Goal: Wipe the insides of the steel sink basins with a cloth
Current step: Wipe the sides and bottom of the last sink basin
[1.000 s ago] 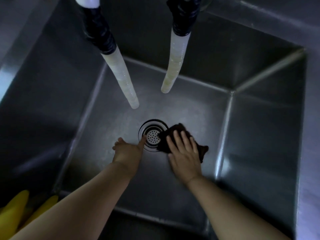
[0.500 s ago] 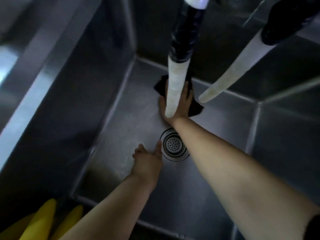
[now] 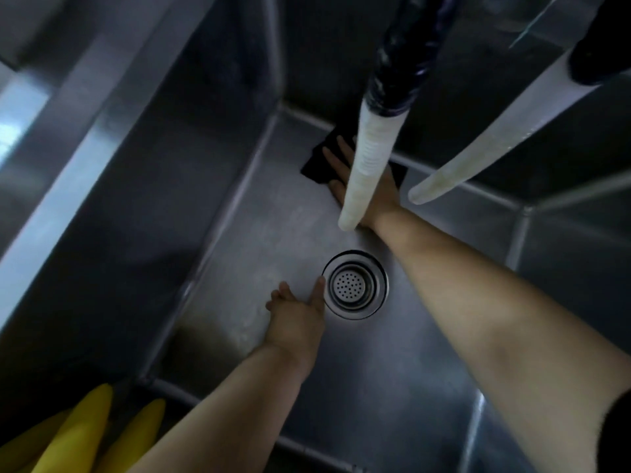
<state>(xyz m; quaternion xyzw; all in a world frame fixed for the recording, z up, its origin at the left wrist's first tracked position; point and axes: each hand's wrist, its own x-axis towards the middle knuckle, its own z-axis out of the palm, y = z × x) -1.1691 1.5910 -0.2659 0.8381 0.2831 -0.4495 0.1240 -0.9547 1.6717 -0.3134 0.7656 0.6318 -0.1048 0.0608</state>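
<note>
Deep steel sink basin (image 3: 239, 206), seen from above, with a round perforated metal drain strainer (image 3: 355, 285) in the floor as the landmark. Beyond the drain, at the seam where floor meets far wall, a dark, almost black cloth (image 3: 321, 162) lying flat. On top of it the right hand (image 3: 375, 192), fingers stretched straight and pressing the cloth down – flat palm, no curled grasp. Middle of this hand covered by a pale ribbed hose (image 3: 368, 158) hanging from a dark sleeve above, so the thumb side not visible; probably flat as well, but hard to say.

Just left of the drain, the left hand (image 3: 297, 315) planted on the basin floor, fingers extended and spread, thumb tip touching the outer ring of the strainer. Nothing held in it – only leaning on the steel.

Right of the drain and higher, a second pale hose (image 3: 478, 162) slanting down, its end well apart from the floor. Far from the drain, at the near left corner outside the basin, yellow rubber-like shapes (image 3: 78, 435), blurred, maybe gloves. Whitish wet patch on the floor left of the drain.
</note>
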